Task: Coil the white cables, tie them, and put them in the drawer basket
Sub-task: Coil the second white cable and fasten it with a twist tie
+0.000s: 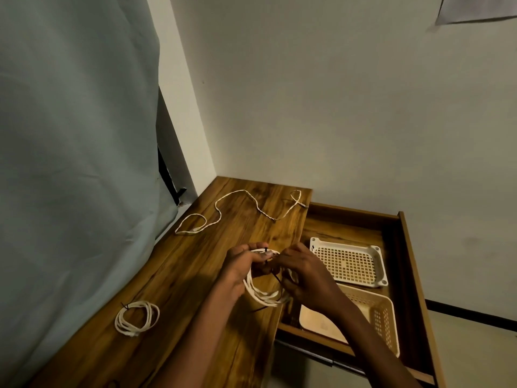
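Tying step — both hands' fingers (261,254) clamp the coil (261,296) as the right hand (303,275) works the black tie (277,278) between them; next, cinch it — then the basket (375,312).

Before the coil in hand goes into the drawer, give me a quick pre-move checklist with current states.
1. Coil in hand gripped by both the left hand and right hand: ok.
2. Black tie fastened around that coil: cannot tell; the fingers hide it.
3. Drawer open: ok.
4. White basket free to receive a coil: ok; nothing shows inside.
5. Finished coil on the desktop, tied: ok; a dark tie shows at its upper left. Not yet in a basket.
6. Loose cable at the far end coiled: not ok; it lies stretched out.
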